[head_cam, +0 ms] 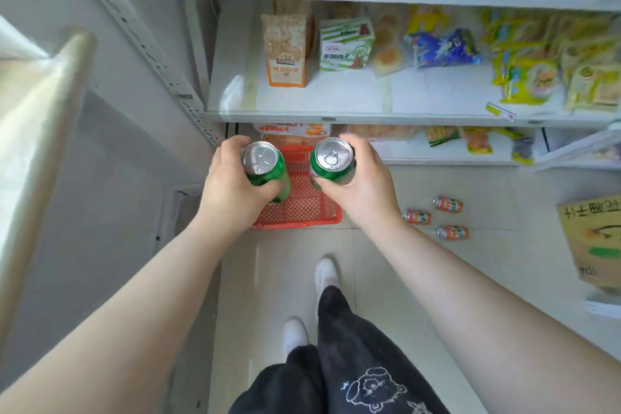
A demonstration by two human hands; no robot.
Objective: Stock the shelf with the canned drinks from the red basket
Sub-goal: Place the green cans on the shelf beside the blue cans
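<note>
From the head camera, looking down past two bare forearms: the left hand (232, 188) is wrapped around a green aluminium drink can with a silver pull-tab top (265, 169), fingers curled round its far side and thumb across its lower body. The right hand (364, 186) grips a second green drink can of the same kind (332, 161), thumb pressed on the near side, fingers behind it. Both cans stand upright, tops facing the camera, side by side but apart.

Directly below them on the pale tiled floor (386, 265) sits the red plastic lattice basket (302, 208); the part of its bottom that shows between the hands is bare mesh. To the right of the basket three small orange drink cans (448, 204) lie on their sides on the floor, near one another.

Ahead is the white metal store shelf (302, 101). Its middle board carries an orange-and-brown snack bag (285, 50), a green-and-white carton (346, 44) just beside it, and yellow and blue packets (524, 57) farther right; the front left of that board is bare. A lower board holds more packets. A brown cardboard box (594, 242) stands at the right edge. Dark trousers and white shoes (324, 274) show below.
</note>
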